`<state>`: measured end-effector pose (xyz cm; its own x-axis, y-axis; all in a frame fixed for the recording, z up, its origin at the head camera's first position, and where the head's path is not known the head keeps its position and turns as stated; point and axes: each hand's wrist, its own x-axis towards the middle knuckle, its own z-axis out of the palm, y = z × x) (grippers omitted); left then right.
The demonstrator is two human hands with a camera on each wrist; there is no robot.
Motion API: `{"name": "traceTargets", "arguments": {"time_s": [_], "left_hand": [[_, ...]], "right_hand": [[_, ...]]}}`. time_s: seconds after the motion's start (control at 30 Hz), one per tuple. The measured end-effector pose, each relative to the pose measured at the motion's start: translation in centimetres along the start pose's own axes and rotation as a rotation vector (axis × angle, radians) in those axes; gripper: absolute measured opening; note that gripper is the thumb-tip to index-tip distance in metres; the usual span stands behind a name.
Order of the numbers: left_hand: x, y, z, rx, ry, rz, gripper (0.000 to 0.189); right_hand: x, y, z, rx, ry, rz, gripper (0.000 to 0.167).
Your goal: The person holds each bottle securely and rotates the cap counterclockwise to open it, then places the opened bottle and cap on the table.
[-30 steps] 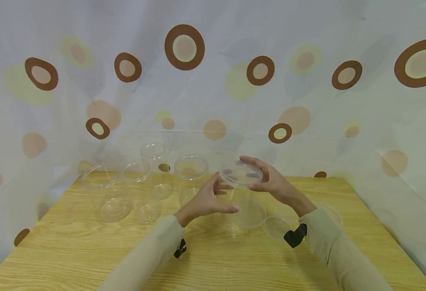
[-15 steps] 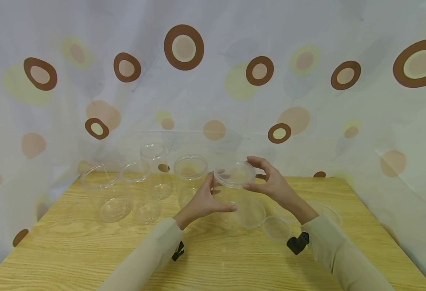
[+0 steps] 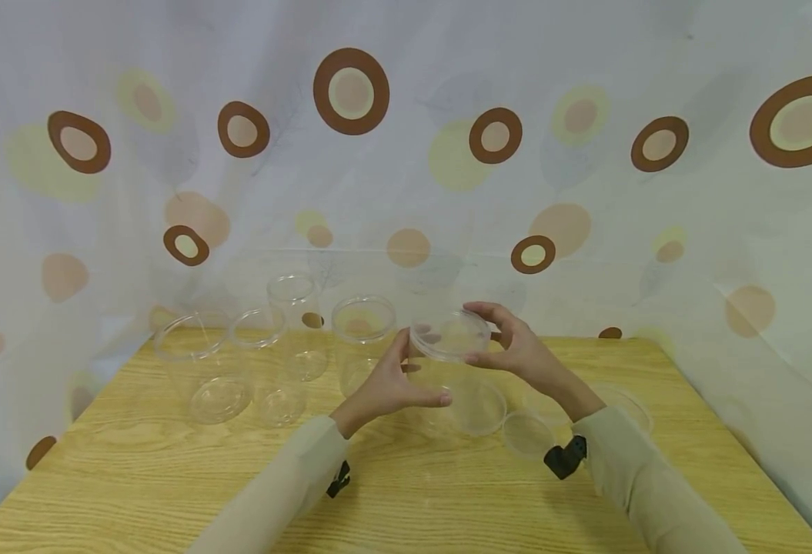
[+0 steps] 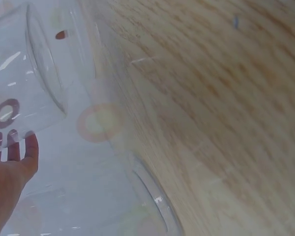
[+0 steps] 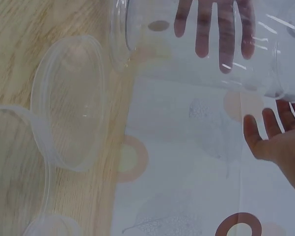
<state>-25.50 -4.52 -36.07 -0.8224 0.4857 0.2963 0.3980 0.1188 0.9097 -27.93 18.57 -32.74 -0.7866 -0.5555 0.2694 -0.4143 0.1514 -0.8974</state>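
Note:
A clear plastic jar (image 3: 428, 373) stands upright between both hands in the head view. The left hand (image 3: 386, 385) holds its side, thumb in front and fingers behind. At the top, the right hand (image 3: 526, 355) grips the edge of a clear round lid (image 3: 450, 336) with fingers at the far side and thumb at the near side. The right wrist view shows the left fingers (image 5: 227, 39) through the jar wall, with the right hand (image 5: 282, 140) at the jar's upper end. In the left wrist view, right fingers (image 4: 31, 147) curl at the lid's edge.
Several open clear jars stand to the left: a wide one (image 3: 220, 400), a shorter one (image 3: 282, 404), a tall narrow one (image 3: 307, 362) and one close by the left hand (image 3: 364, 319). Loose lids (image 3: 529, 432) lie on the wooden table (image 3: 419, 500), partly under the right arm.
The held jar and its lid have shifted slightly left and a little lower. The lid looked blurred at first and is sharper now. Both hands remain on them.

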Motion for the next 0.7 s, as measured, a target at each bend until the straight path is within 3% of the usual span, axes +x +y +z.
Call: {"name": "traceTargets", "arguments": {"time_s": [0.17,0.33,0.47,0.7], "left_hand": [[-0.1,0.1,0.0,0.001,-0.022,-0.007,0.093],[-0.1,0.0,0.0,-0.002,-0.031,-0.001,0.094],[-0.1,-0.1,-0.1,-0.002,-0.028,0.017,0.094],[-0.1,-0.1,-0.2,0.000,-0.015,0.013,0.092]], "right_hand": [[0.2,0.2,-1.2,0.091,-0.151,-0.039,0.070],[0.2,0.3,-1.4,0.103,-0.197,-0.048,0.071],[-0.1,0.0,-1.1,0.051,-0.145,-0.030,0.071],[-0.6,-0.5,0.3,-0.084,0.028,0.018,0.075]]}}
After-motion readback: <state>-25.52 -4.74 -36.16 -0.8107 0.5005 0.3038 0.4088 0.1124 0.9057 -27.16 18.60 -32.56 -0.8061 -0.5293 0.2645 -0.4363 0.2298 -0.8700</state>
